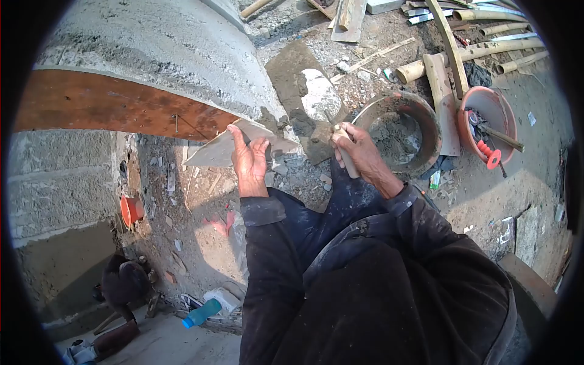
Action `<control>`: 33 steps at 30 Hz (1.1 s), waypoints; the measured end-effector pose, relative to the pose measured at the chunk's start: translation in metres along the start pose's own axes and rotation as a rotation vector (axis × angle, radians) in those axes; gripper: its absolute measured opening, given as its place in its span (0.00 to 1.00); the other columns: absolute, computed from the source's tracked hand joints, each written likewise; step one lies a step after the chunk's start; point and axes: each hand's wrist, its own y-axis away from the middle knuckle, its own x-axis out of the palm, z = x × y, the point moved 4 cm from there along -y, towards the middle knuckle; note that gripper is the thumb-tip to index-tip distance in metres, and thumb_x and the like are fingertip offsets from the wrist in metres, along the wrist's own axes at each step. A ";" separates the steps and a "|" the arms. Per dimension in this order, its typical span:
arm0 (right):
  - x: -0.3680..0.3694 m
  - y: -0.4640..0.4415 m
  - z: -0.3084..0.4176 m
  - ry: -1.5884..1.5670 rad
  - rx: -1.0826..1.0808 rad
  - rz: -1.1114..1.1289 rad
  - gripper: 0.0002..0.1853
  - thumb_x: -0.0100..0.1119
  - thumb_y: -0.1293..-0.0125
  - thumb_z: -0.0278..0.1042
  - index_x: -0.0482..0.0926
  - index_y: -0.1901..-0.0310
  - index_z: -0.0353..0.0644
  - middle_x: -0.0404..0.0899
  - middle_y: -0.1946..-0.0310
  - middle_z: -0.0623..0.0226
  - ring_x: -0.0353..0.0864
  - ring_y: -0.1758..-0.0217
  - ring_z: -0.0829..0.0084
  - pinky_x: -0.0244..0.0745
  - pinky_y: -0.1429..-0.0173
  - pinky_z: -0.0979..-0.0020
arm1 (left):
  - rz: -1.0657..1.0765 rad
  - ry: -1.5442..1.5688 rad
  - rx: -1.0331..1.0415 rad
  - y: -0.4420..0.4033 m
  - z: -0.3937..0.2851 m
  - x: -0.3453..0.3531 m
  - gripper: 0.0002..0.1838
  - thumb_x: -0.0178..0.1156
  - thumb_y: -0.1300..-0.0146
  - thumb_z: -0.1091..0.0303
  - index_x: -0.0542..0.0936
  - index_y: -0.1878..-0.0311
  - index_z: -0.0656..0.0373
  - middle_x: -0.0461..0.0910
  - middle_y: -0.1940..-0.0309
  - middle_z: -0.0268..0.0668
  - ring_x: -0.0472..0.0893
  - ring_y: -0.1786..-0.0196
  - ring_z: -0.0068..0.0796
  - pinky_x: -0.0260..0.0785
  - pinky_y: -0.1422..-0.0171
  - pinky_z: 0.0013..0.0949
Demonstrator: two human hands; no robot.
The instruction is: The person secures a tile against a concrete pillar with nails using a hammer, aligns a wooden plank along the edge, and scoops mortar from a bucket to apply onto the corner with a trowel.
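My left hand point(248, 159) supports a flat grey board point(213, 152) from below, its fingers spread against the board beside the lower end of a reddish-brown plank point(121, 103). My right hand point(365, 152) is wrapped round the handle of a trowel point(348, 159), whose blade end lies near a mortar-smeared board point(304, 79). The plank runs along the lower edge of a rough cement surface point(170, 55). Right of my right hand stands a round tub point(431, 125) with wet grey mortar in it.
A pink bucket point(510, 109) with tools stands at the right, near bamboo poles point(474, 53). An orange container point(131, 210) is at the left. Another person point(125, 280) is at the lower left, near a teal bottle point(204, 312). Rubble covers the ground between.
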 end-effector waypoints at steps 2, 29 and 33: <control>-0.007 -0.005 -0.011 0.156 -0.155 -0.328 0.17 0.63 0.27 0.35 0.73 0.44 0.34 0.81 0.64 0.59 0.83 0.70 0.66 0.79 0.66 0.62 | 0.005 -0.004 0.008 -0.004 0.001 -0.003 0.75 0.77 0.48 0.30 0.39 0.15 0.63 0.49 0.24 0.79 0.66 0.26 0.71 0.73 0.29 0.61; 0.037 -0.036 -0.086 -0.271 0.398 0.255 0.21 0.40 0.13 0.50 0.76 0.48 0.39 0.74 0.70 0.69 0.73 0.78 0.79 0.71 0.78 0.72 | -0.064 0.059 0.046 0.003 0.001 -0.001 0.66 0.78 0.44 0.34 0.50 0.19 0.65 0.69 0.39 0.63 0.82 0.49 0.55 0.82 0.45 0.53; 0.047 -0.075 -0.127 0.012 0.285 0.136 0.23 0.43 0.14 0.53 0.75 0.52 0.38 0.72 0.74 0.71 0.72 0.80 0.78 0.71 0.80 0.71 | -0.066 0.064 0.037 0.003 0.001 0.000 0.66 0.78 0.44 0.34 0.50 0.19 0.66 0.70 0.41 0.62 0.83 0.51 0.54 0.82 0.46 0.52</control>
